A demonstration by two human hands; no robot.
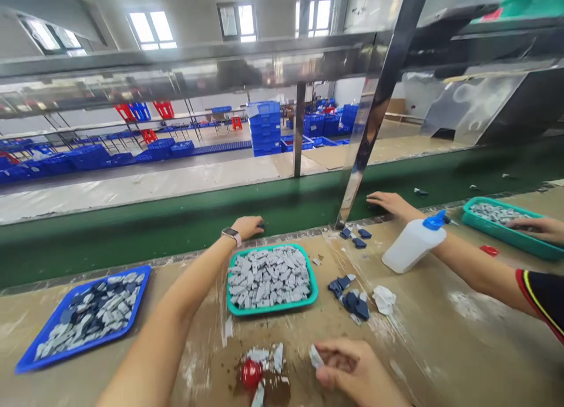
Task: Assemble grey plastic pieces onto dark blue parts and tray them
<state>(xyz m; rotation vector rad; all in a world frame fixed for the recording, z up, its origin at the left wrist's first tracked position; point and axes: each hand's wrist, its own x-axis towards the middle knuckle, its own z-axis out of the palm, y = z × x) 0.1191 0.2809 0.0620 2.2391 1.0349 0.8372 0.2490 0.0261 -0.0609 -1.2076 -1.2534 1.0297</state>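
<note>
My left hand (247,226), a watch on its wrist, reaches over the near edge of the green conveyor belt (198,219). Its fingers are closed on a small dark piece (261,224), mostly hidden. Low at the right, my right hand (352,369) pinches a small light-grey plastic piece (315,356) between thumb and fingers. Between my arms stands a green tray (272,311) full of similar grey pieces. A red round object (251,373) sits on the wet table beside loose grey scraps (278,357).
At left lies a blue tray (83,343) of grey and dark pieces. Dark blue parts (356,304), crumpled white tissue (385,300) and a white bottle (412,247) lie rightward. A co-worker's arm (476,269) reaches to the belt; another hand (540,228) touches a second green tray (515,234). A metal post (368,125) rises ahead.
</note>
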